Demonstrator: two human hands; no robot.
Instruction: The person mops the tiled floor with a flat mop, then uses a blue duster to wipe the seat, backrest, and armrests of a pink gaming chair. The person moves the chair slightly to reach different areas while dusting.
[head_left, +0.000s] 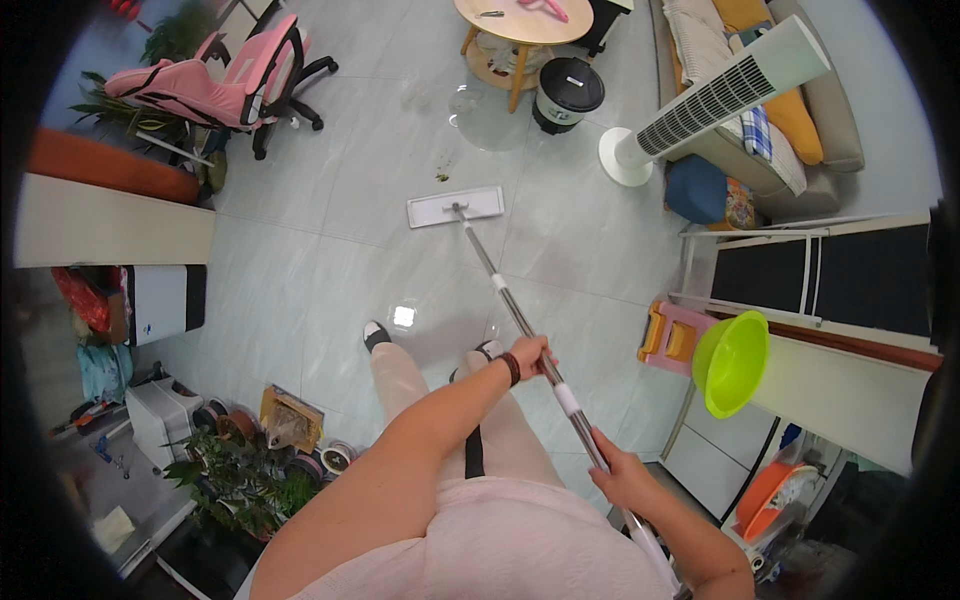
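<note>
Both hands are on the metal pole (517, 313) of a flat mop. My left hand (531, 357) grips it near the middle, and a dark bracelet circles that wrist. Lower in the view, closer to my body, my right hand (624, 475) is closed around the upper part of the pole. The white rectangular mop head (454, 207) lies flat on the grey tiled floor (390, 165) in front of my feet. Just beyond it is a small patch of greenish-brown debris (442, 177). The pole's top end is partly hidden by my right forearm.
A white tower fan (712, 97) and a lidded black bin (568, 94) stand ahead right, near a round wooden table (517, 21). A pink office chair (240, 82) is ahead left. Potted plants (240, 472) sit at left; a pink stool (675, 335) and green basin (731, 364) at right.
</note>
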